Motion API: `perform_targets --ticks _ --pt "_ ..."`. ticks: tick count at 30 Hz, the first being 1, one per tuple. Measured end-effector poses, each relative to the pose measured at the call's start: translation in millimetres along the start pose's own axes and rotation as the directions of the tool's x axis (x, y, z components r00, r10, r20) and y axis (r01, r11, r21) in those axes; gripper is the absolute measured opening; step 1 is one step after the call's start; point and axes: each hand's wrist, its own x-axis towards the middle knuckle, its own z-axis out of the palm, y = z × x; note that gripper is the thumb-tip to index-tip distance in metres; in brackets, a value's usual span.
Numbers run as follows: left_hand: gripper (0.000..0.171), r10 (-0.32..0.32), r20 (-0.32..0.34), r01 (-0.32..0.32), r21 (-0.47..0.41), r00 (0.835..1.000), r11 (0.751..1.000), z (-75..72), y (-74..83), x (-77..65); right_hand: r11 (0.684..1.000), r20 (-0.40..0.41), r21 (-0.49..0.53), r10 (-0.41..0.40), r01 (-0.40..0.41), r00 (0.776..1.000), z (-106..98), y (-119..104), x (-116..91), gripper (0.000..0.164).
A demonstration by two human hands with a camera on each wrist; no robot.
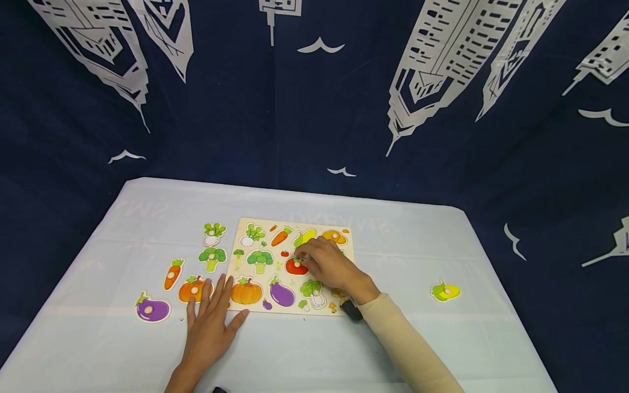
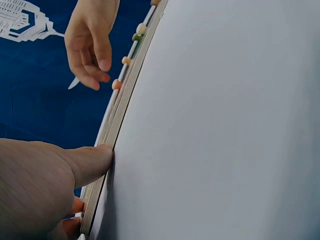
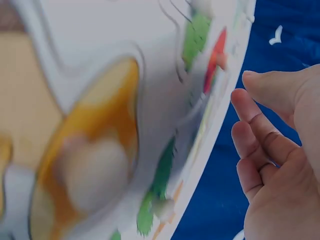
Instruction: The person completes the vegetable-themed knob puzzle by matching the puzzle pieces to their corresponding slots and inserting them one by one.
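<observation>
A wooden vegetable puzzle board point(image 1: 265, 267) lies on the white-covered table. My right hand point(image 1: 328, 263) hovers over the tomato piece point(image 1: 296, 266); its fingers are loosely bent with nothing between them, and in the left wrist view they stay apart from the knobs. My left hand point(image 1: 211, 322) rests at the board's front left corner, fingers spread. Its thumb point(image 2: 92, 162) touches the board's front edge, and its other fingers reach over the loose pumpkin piece point(image 1: 189, 289) and the board's left side. In the right wrist view, a blurred orange-brown piece point(image 3: 107, 122) with a knob is close up.
Left of the board lie a turnip piece point(image 1: 213, 234), a broccoli piece point(image 1: 212, 257), a carrot piece point(image 1: 172, 274) and an eggplant piece point(image 1: 154, 310). A corn piece point(image 1: 446, 291) lies far right. Behind the table hangs a dark blue printed cloth point(image 1: 314, 120).
</observation>
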Motion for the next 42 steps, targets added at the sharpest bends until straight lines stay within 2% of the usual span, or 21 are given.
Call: perform_targets --ticks 6,18,30,37,42 --pt "0.084 0.003 -0.009 -0.003 0.007 1.0 1.0 -1.2 -1.6 -0.6 0.999 -0.057 0.035 0.004 -0.002 0.998 -10.5 9.5 -10.3 0.021" --pt "0.084 -0.006 -0.002 0.006 -0.001 1.0 1.0 -0.6 -1.9 -1.4 0.984 -0.148 0.164 0.1 -0.076 0.984 -27.9 31.0 -36.3 0.018" --pt "0.085 -0.024 0.012 0.024 -0.014 1.0 1.0 0.4 0.4 -1.6 0.983 -0.233 0.141 0.145 -0.114 0.962 -44.6 55.0 -69.1 0.015" --pt "0.085 -0.009 -0.007 0.009 -0.012 1.0 1.0 0.1 1.1 -1.2 0.977 -0.257 0.143 0.189 -0.156 0.948 -57.9 71.7 -92.6 0.016" --pt "0.084 -0.006 -0.009 0.006 -0.009 1.0 1.0 0.9 0.2 -0.1 0.971 -0.302 0.134 0.23 -0.198 0.925 -68.2 84.7 -110.1 0.017"
